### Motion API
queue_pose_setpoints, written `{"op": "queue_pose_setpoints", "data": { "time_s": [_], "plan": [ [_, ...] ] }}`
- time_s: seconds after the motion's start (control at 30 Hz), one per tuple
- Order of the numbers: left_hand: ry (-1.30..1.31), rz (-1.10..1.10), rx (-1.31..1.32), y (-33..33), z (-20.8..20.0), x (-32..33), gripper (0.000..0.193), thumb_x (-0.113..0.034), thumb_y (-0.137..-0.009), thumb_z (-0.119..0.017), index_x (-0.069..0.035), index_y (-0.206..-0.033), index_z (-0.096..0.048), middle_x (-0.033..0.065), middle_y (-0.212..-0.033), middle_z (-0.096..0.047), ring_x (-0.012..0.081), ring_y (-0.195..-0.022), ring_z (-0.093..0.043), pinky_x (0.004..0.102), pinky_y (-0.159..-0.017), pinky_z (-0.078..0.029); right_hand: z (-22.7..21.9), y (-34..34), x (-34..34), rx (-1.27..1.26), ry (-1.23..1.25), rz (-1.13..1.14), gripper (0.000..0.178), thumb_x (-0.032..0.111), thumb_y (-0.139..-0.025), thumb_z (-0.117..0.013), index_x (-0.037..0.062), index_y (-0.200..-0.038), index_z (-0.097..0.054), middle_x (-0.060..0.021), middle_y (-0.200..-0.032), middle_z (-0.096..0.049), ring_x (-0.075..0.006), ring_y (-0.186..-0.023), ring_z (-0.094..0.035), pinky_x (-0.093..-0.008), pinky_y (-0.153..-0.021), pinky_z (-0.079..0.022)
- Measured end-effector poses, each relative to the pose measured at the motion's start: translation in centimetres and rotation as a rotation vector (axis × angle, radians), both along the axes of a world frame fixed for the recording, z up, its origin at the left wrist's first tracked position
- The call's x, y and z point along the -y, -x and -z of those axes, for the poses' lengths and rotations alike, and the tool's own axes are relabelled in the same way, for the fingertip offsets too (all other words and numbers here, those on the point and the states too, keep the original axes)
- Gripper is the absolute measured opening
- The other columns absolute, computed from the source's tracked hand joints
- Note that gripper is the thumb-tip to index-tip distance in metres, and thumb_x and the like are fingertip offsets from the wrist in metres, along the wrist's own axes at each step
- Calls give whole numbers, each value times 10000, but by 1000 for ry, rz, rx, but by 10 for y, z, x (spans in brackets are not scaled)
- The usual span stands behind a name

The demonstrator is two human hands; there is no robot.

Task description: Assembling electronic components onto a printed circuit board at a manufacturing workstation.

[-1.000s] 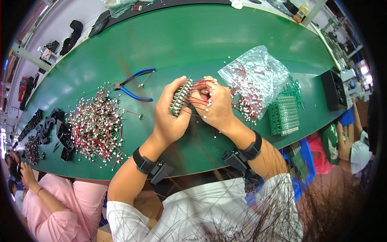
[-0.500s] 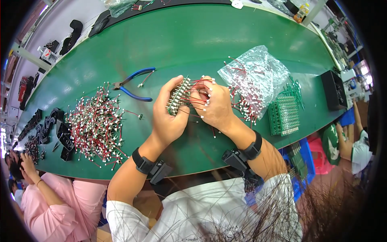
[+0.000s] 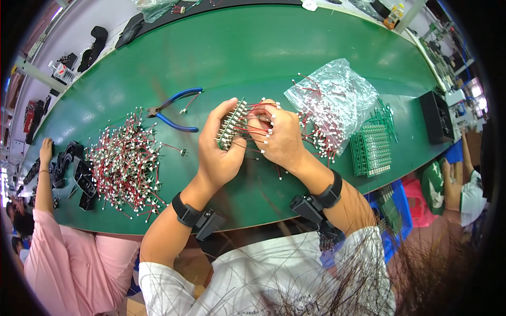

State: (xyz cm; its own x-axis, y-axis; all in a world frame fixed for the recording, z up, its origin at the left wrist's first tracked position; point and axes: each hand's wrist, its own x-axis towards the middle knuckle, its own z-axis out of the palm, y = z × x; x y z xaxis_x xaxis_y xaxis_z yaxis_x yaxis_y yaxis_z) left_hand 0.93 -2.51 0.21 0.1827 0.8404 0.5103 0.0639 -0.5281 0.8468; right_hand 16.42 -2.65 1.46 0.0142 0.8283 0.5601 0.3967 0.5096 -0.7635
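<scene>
Above the near middle of the green table [image 3: 253, 47]: connector block [image 3: 232, 125] held between both hands.

The left hand [image 3: 220, 150] grips the block from the left, tilted, fingers curled over its far edge. The right hand [image 3: 280, 136] is closed on red wire leads [image 3: 258, 113] just right of the block. A pile of red leads [image 3: 124, 166] lies left; blue-handled pliers [image 3: 176, 109] far left; a clear bag of leads [image 3: 329, 102] right.

Bright, even light from overhead fills the scene, leaving pale sheen on the green counter [image 3: 274, 47] and white glare on the clear plastic bag [image 3: 337, 89], with only soft shadows under the hands. Fisheye distortion bows the counter's edges, a black vignette rings the frame, and loose hair blurs the lower edge.
</scene>
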Motion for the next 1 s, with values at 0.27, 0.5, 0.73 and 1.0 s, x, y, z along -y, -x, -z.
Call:
{"op": "queue_pose_setpoints", "data": {
  "time_s": [0.27, 0.5, 0.73, 1.0],
  "plan": [
    [2, -4, -17, 0, 1, 0, 588, 87, -766, -567, 41, -1349, -509, 150, -1228, -613, 208, -1085, -616, 325, -955, -485, 0, -3, 1, 85, -22, 2, 113, 49, -855, -687, -43, -880, -626, -127, -653, -603, -194, -522, -598, -310, -517, -476],
    [4, -10, -30, -2, 0, 1, 552, 80, -776, -583, 43, -1323, -527, 156, -1174, -639, 206, -1040, -640, 317, -915, -503, 4, -3, -1, 111, -54, -4, 107, 50, -852, -694, -33, -883, -634, -106, -640, -582, -187, -512, -574, -302, -505, -458],
    [-46, -24, -55, 0, 2, 0, 552, 74, -770, -595, 43, -1318, -533, 149, -1168, -641, 204, -1035, -640, 318, -920, -501, 5, -3, -1, 109, -42, -7, 101, 41, -854, -692, -34, -888, -633, -129, -674, -592, -203, -524, -584, -323, -510, -459],
    [-55, -90, -35, 4, 3, -6, 582, 92, -756, -562, 31, -1334, -517, 141, -1217, -608, 195, -1070, -614, 311, -936, -496, 3, -1, -2, -11, 18, -104, 131, 20, -905, -622, -29, -1022, -589, -126, -658, -574, -203, -521, -559, -318, -509, -425]
  ]
}}
